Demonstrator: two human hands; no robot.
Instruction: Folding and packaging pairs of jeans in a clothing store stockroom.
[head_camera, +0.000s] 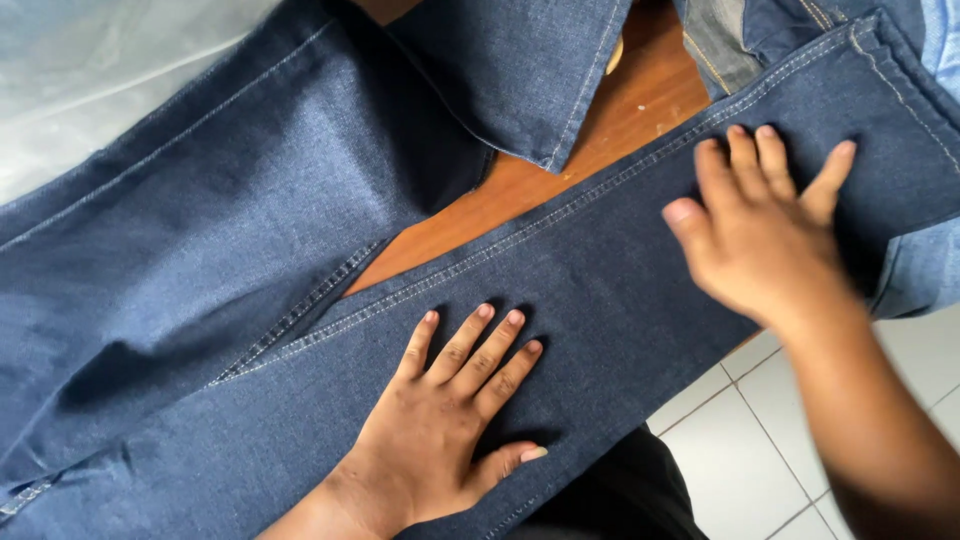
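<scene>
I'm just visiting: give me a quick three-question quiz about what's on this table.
1. True or false: both hands lie flat on the jeans.
2. What shows between the two legs of the jeans? A) brown table B) a green mat C) a towel
3. Fill in: the right hand rests nearer the leg's ____ than the left hand does.

Key: 1 true, palms down with fingers spread. 2 A, the table. 3 hem.
</scene>
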